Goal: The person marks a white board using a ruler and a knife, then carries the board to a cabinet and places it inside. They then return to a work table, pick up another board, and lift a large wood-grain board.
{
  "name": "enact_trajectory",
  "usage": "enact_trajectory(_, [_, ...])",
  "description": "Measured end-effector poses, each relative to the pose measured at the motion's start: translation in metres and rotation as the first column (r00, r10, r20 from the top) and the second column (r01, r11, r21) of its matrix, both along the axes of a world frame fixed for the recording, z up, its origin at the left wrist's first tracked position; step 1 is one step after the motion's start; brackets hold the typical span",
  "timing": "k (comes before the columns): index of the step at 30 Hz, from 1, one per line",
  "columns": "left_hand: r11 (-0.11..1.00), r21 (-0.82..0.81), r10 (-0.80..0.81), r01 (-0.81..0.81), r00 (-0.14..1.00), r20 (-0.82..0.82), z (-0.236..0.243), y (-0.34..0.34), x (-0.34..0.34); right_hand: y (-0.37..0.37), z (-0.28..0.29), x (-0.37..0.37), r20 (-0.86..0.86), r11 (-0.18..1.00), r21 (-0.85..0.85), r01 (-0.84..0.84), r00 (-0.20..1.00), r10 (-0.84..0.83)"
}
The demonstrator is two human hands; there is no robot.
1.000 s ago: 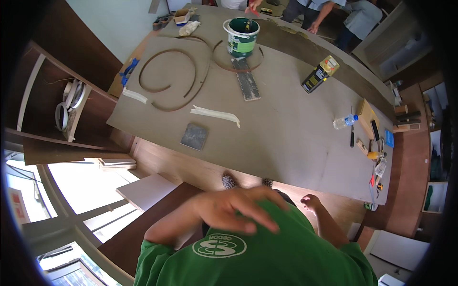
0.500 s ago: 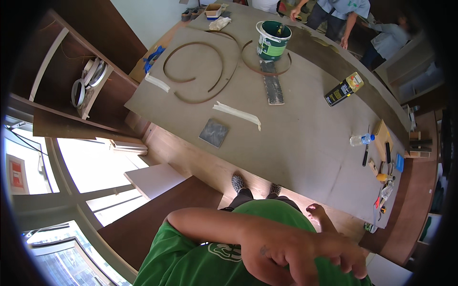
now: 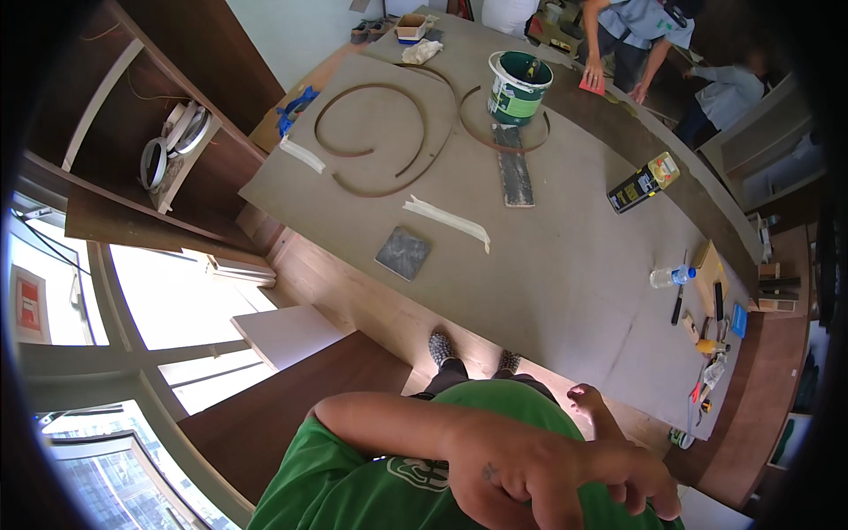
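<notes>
My left hand (image 3: pixel 552 477) reaches across the front of my green shirt (image 3: pixel 353 486), near my right forearm. Its fingers hang bent and apart, and nothing shows in them. Beyond it, beside my body near the table's edge, is my right hand (image 3: pixel 583 399), small in view, its fingers loosely bent with nothing visible in them. Neither hand touches the large grey-brown table (image 3: pixel 565 309). On the table's near part lie a dark square tile (image 3: pixel 404 253) and a strip of pale tape (image 3: pixel 446 220).
Curved brown strips (image 3: pixel 371 86), a green bucket (image 3: pixel 519 88), a dark narrow board (image 3: pixel 514 168) and a black-yellow can (image 3: pixel 643 183) occupy the table. A water bottle (image 3: pixel 671 277) and hand tools crowd its right end. Another person's hand (image 3: pixel 594 72) holds a red piece at the far edge.
The view has shifted slightly, so the table's things sit a little lower and further right. The other person's hand has come down onto the far edge with a red piece. My hands keep their pose.
</notes>
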State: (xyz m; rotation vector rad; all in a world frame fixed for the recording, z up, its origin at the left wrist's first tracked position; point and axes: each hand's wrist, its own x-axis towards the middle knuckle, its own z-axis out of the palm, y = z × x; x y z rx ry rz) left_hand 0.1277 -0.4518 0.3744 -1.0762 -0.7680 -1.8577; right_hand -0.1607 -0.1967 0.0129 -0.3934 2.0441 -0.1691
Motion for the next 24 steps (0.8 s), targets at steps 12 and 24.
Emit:
enact_trajectory(12, [1.0, 0.006, -0.022, 0.022, 1.0, 0.008, 0.0, -0.001, 0.006, -0.002, -0.001, 0.0, 0.01, 1.0, 0.016, -0.002, 1.0, 0.002])
enact_trajectory(24, [0.937, -0.117, 0.044, -0.329, -0.22, 0.974, -0.284, -0.059, 0.078, 0.046, -0.014, -0.008, -0.176, 0.929, 0.062, -0.364, 0.912, 0.369])
